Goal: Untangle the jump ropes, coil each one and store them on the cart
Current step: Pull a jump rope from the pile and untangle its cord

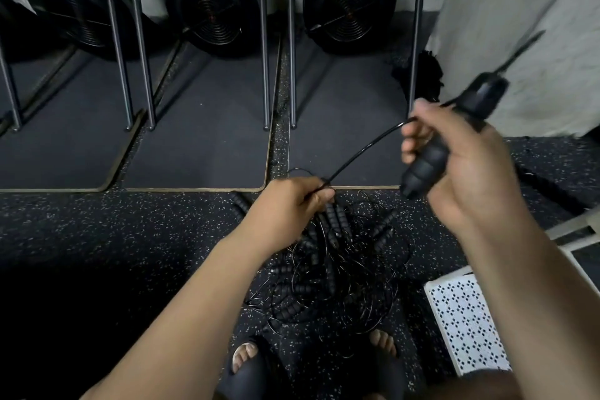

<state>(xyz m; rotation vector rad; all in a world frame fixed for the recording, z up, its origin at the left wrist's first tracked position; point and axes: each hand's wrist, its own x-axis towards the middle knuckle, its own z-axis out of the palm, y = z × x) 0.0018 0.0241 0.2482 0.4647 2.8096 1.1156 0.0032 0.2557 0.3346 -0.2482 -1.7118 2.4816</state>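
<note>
One handle point(423, 169): right hand point(470, 172) (cord point(363, 149): left hand point(289, 204))

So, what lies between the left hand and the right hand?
In the head view, a thin black cord spans the gap, pinched by the left hand and running up to the right hand, which grips black handles.

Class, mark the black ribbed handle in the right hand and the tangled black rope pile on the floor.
Black ribbed handle point(423, 169): head view, middle of the grip.
Tangled black rope pile point(326, 279): head view, centre of the heap.
</note>
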